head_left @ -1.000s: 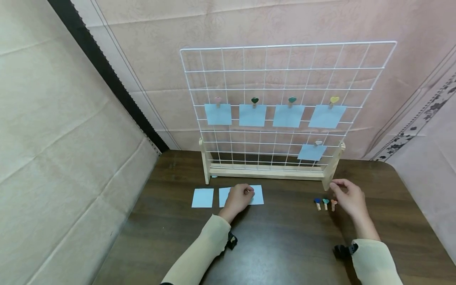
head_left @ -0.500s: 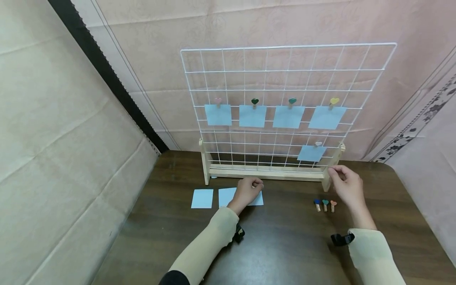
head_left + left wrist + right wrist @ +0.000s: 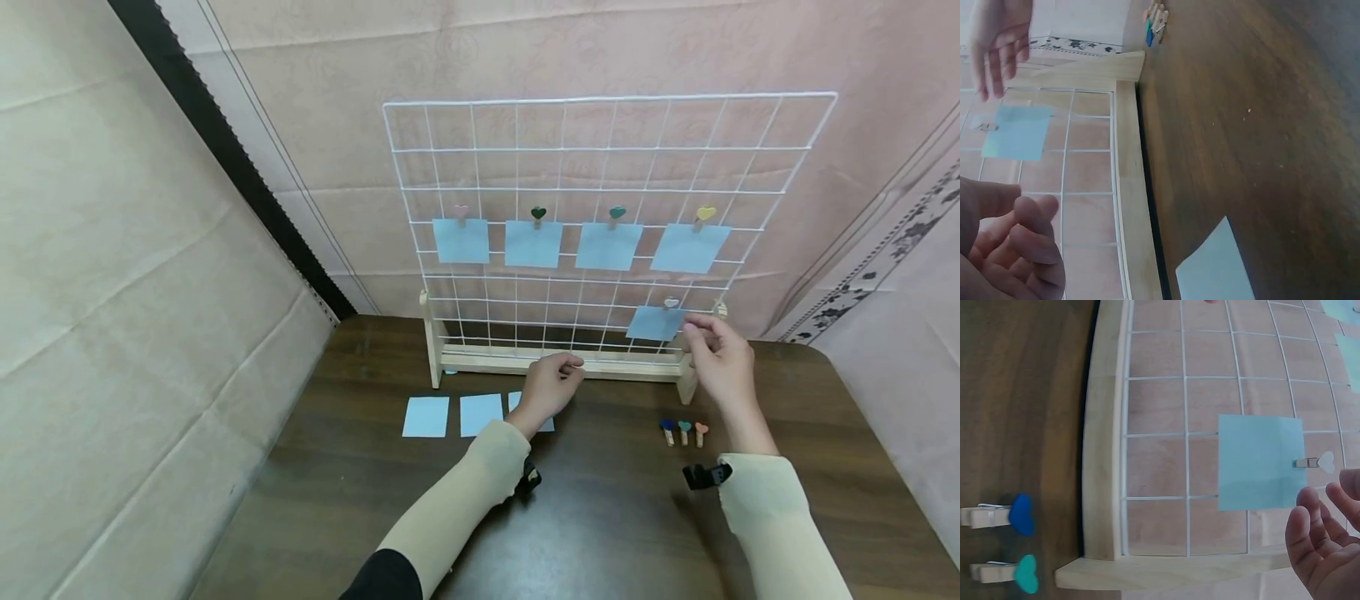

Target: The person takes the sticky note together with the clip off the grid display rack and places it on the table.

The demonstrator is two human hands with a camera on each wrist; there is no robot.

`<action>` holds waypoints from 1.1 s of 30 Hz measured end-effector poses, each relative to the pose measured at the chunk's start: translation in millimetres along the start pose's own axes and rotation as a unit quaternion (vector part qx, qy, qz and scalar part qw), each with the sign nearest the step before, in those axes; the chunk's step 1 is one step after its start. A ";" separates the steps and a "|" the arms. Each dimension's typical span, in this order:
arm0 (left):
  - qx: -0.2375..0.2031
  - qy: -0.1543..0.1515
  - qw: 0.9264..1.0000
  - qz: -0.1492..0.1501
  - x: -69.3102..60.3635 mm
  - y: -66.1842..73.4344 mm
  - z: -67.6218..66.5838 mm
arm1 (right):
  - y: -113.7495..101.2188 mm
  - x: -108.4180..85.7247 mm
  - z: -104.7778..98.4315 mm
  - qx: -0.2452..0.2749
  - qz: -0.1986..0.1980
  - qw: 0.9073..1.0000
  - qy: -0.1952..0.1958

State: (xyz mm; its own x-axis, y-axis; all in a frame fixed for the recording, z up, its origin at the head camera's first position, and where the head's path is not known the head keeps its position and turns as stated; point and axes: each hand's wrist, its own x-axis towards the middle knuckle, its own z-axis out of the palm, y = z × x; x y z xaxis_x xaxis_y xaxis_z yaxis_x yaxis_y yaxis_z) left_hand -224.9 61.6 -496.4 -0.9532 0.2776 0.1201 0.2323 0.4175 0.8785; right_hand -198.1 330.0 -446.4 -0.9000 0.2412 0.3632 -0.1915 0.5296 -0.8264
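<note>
Low on a white wire grid [image 3: 611,99], a white-hearted wooden peg [image 3: 1325,462] holds a square light-blue paper [image 3: 655,323]. The right hand [image 3: 723,362] is just beside it, the left hand [image 3: 550,383] near the pale wooden base [image 3: 487,361]; both empty, fingers loosely curled.

Soft, pretty even light; the table [image 3: 600,517] has some glare on the near side of the left hand [image 3: 550,388] and a faint shadow nearer than the right hand [image 3: 723,367]. Wrist views look kinda hazy.

Creased pinkish cloth [image 3: 637,42] hangs behind the brown tabletop [image 3: 600,533], a pale wall [image 3: 135,333] to its left, floral trim [image 3: 868,272] right.
</note>
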 end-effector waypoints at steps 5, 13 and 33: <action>0.013 0.004 1.000 0.008 8.2 8.5 5.6 | -6.2 9.7 -0.1 -0.005 -0.006 1.000 0.006; -0.017 -0.013 1.000 0.022 24.3 18.7 10.0 | -9.6 21.3 2.7 -0.005 -0.038 0.999 0.006; -0.046 -0.066 0.997 0.023 47.0 37.3 15.7 | -14.3 38.0 8.7 -0.008 -0.045 0.998 -0.043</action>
State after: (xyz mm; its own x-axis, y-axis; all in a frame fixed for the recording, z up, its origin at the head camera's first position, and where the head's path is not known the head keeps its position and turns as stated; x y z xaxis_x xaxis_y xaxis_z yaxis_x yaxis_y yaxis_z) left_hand -258.0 103.8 -465.2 -0.9070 0.4080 0.1046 0.2502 0.3220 0.9131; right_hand -233.0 324.5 -424.6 -0.9100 0.1220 0.3962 -0.2667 0.5594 -0.7849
